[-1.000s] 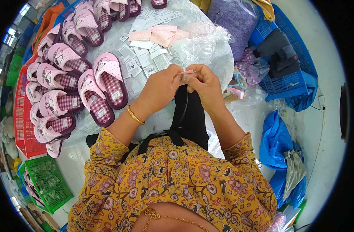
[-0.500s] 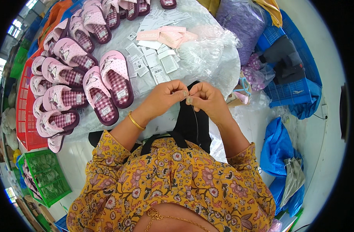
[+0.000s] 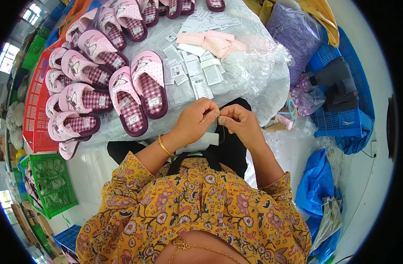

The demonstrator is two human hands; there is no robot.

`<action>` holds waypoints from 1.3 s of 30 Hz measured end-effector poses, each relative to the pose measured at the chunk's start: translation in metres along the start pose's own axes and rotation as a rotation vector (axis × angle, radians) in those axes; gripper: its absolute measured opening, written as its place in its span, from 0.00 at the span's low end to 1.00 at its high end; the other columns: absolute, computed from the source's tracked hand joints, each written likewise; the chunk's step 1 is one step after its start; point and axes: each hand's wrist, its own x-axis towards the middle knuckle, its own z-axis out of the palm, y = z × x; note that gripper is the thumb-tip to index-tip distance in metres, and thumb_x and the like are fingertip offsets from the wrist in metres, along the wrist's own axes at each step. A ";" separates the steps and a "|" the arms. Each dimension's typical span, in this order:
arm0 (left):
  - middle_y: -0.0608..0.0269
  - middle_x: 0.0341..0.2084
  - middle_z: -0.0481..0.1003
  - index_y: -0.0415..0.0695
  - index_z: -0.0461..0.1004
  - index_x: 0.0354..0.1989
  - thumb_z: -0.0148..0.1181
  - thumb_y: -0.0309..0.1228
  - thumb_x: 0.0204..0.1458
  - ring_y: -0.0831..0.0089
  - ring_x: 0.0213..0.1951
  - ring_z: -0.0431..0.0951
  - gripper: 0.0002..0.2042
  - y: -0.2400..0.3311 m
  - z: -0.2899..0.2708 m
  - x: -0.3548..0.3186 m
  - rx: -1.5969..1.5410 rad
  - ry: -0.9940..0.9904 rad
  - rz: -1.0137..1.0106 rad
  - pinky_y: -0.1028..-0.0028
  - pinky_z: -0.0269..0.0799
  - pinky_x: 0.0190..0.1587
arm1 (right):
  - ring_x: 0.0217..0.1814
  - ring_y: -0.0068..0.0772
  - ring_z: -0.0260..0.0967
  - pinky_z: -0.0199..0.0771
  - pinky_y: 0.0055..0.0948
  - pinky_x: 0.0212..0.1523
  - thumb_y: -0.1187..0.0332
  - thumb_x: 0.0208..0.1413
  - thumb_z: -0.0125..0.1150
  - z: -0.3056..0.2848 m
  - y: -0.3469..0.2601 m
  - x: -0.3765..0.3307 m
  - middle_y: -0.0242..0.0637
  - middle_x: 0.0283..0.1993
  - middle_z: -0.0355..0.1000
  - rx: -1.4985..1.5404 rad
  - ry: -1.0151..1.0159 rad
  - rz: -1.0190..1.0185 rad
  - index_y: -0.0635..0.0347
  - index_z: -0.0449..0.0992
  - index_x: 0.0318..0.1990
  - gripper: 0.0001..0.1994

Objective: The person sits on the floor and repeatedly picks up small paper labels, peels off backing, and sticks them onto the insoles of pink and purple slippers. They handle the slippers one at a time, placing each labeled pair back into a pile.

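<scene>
My left hand and my right hand meet over my lap at the table's near edge. Thumb and forefinger of each are pinched together, the fingertips almost touching. A thin thread hangs down from between them; anything else in the pinch is too small to make out. To the left of my hands, a pair of pink slippers with dark plaid insoles, a left one and a right one, lies on the table. Beyond my fingers are loose white paper tags and pink cards.
More pink slippers crowd the table's left side. Crumpled clear plastic covers the right part. A red crate and a green crate stand left; a blue crate, a purple bag and a blue sack stand right.
The view has shifted, so the table and slippers sit farther right in it. Both hands remain pinched together, fingertips slightly repositioned. A white object near my left wrist shows more now.
</scene>
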 end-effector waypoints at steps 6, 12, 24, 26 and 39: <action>0.58 0.42 0.73 0.41 0.73 0.47 0.66 0.32 0.50 0.61 0.44 0.73 0.17 -0.010 -0.014 0.008 0.541 0.185 0.168 0.65 0.70 0.45 | 0.31 0.12 0.63 0.64 0.16 0.31 0.71 0.59 0.64 -0.002 0.018 0.006 0.25 0.34 0.73 -0.027 0.043 -0.016 0.64 0.78 0.44 0.08; 0.62 0.47 0.73 0.42 0.74 0.50 0.64 0.30 0.49 0.63 0.51 0.71 0.19 -0.026 -0.017 0.014 0.897 0.103 0.223 0.63 0.67 0.50 | 0.31 0.12 0.62 0.63 0.15 0.31 0.72 0.59 0.63 -0.005 0.015 0.008 0.24 0.36 0.73 0.112 0.035 -0.008 0.64 0.77 0.44 0.08; 0.62 0.37 0.76 0.41 0.76 0.41 0.61 0.21 0.43 0.61 0.40 0.75 0.14 -0.039 -0.025 0.006 0.814 0.206 0.419 0.65 0.70 0.42 | 0.29 0.10 0.58 0.58 0.15 0.29 0.72 0.59 0.63 -0.005 0.021 0.008 0.23 0.33 0.71 0.223 0.018 -0.009 0.63 0.77 0.44 0.08; 0.62 0.34 0.77 0.40 0.76 0.39 0.62 0.19 0.41 0.61 0.38 0.76 0.14 -0.038 -0.026 0.001 0.782 0.210 0.411 0.66 0.71 0.41 | 0.30 0.11 0.59 0.59 0.15 0.30 0.72 0.60 0.63 -0.003 0.020 0.009 0.23 0.34 0.71 0.215 0.017 -0.016 0.64 0.77 0.44 0.08; 0.64 0.38 0.80 0.43 0.79 0.36 0.67 0.21 0.39 0.65 0.39 0.78 0.12 -0.012 -0.036 -0.051 0.654 0.264 0.655 0.68 0.72 0.37 | 0.35 0.14 0.66 0.69 0.18 0.37 0.71 0.63 0.59 0.040 0.015 0.036 0.28 0.35 0.73 0.255 0.070 -0.062 0.64 0.74 0.42 0.06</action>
